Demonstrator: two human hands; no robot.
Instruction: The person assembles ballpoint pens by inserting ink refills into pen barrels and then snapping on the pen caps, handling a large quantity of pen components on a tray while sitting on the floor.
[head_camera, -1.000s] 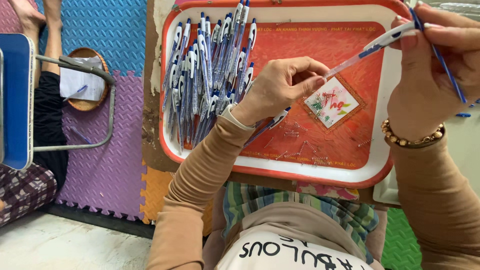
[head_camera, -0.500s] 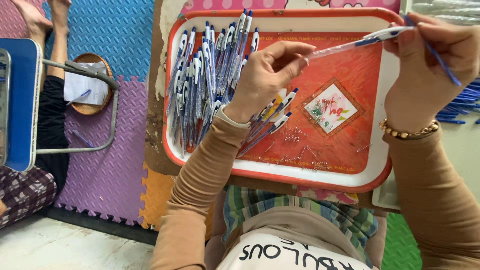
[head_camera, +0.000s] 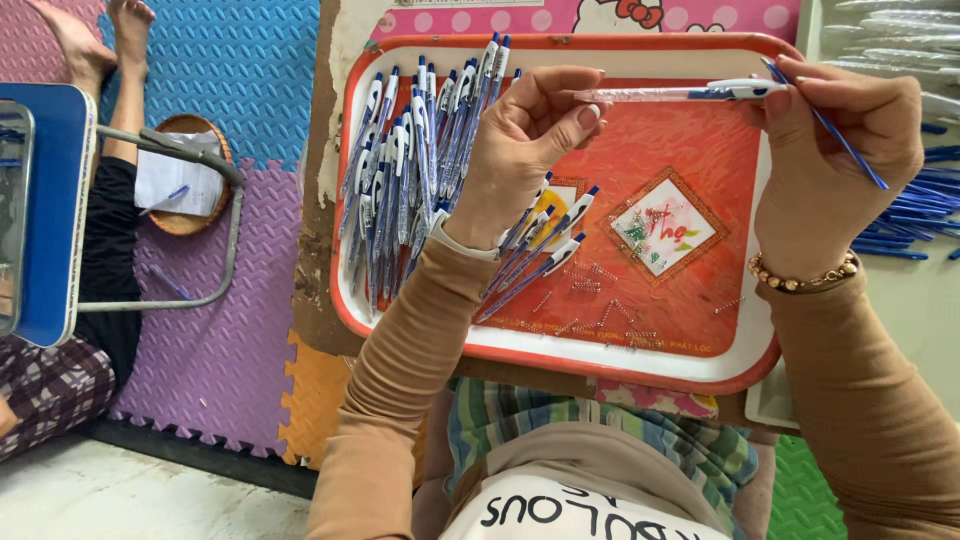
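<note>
Far left: another person's bare legs (head_camera: 100, 170) on the purple and blue foam floor mat (head_camera: 230, 330); round woven basket holding paper (head_camera: 185, 175) beside them, behind a grey tube frame.
Tray: red plastic tray with white rim (head_camera: 560, 350) on the lap, printed diamond motif at its centre.
Pen stack: dense pile of finished blue-and-white click pens (head_camera: 410, 170) along the tray's left side, tips toward the wearer.
Small batch: few more such pens (head_camera: 540, 250) just under the left wrist; tiny metal springs (head_camera: 600, 275) scattered near them.
Left hand (head_camera: 520, 150): fingers curled, thumb and forefinger pinching the tip end of the clear pen barrel (head_camera: 670, 93).
Barrel position: held level above the tray's far edge, spanning both hands.
Right hand (head_camera: 830, 150): thumb and fingers closed on the barrel's white-and-blue clip end; thin blue ink refill (head_camera: 830, 130) tucked slantwise among the fingers.
Far right: loose heap of blue refills (head_camera: 910, 220) off the tray.
Technique note: likely best to keep the barrel level and steady at both ends, line the refill up with the bore, and work over the tray so a dropped spring stays caught.
</note>
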